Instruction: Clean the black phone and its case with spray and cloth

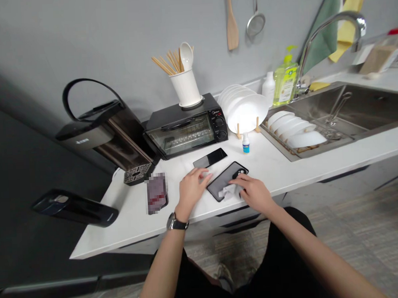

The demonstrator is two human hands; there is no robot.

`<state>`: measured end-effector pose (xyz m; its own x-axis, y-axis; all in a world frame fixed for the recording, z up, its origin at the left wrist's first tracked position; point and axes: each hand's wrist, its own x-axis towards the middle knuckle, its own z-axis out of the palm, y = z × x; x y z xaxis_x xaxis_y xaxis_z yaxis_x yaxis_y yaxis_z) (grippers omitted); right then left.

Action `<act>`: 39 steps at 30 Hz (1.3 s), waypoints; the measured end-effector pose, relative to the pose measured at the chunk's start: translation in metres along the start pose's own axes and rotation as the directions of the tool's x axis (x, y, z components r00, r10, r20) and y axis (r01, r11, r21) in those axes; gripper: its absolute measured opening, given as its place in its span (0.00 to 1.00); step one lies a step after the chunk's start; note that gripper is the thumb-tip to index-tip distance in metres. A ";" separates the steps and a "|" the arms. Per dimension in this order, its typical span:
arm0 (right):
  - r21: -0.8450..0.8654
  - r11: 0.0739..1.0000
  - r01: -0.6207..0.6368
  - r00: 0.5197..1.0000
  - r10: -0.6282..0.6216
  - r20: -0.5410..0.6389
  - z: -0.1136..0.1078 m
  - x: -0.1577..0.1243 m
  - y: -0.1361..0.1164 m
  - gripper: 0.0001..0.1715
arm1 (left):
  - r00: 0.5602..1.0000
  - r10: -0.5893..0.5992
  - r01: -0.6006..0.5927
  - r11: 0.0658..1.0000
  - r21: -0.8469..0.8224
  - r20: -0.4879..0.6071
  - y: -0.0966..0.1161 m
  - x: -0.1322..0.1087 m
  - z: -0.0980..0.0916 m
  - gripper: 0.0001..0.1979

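Observation:
A phone case, grey with a black rim and a camera cutout, lies tilted on the white counter. My right hand is over its right side, fingers closed on a crumpled white wipe pressed against the case. My left hand, wearing a watch, rests by the case's left edge with thumb and forefinger apart. Something whitish shows faintly near those fingertips, too blurred to name. Just behind lies a black phone, screen up. A small white bottle with a blue label stands behind the case.
Behind are a toaster oven bearing a utensil holder, and racked plates. Left stand a water dispenser, a dark flask and a blurred-out phone. A sink with bowls is right.

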<state>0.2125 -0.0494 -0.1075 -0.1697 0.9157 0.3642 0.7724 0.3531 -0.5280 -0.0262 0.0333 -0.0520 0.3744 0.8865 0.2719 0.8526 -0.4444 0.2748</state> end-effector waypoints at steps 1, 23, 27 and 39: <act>-0.006 1.000 -0.013 1.000 0.013 -0.010 0.002 0.000 0.000 0.33 | 0.999 0.007 -0.006 1.000 0.026 -0.039 -0.006 0.012 0.002 0.18; 0.022 0.994 -0.108 0.993 0.106 0.055 0.023 0.083 -0.007 0.26 | 0.980 -0.070 -0.005 0.926 -0.377 -0.187 -0.040 -0.040 -0.024 0.25; 0.134 0.989 -0.067 0.997 0.072 -0.030 0.019 0.092 -0.010 0.28 | 0.989 -0.137 0.139 0.743 -0.655 0.054 -0.025 -0.058 -0.024 0.23; 0.207 0.942 -0.263 0.949 0.291 -0.122 -0.006 0.043 0.022 0.19 | 0.821 0.079 0.545 0.185 -0.818 0.565 0.011 -0.023 0.010 0.33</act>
<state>0.2259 -0.0037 -0.0990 0.1385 0.9485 0.2850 0.6455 0.1318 -0.7523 -0.0217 0.0092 -0.0644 0.5811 0.7654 -0.2764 0.0637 0.2958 0.9531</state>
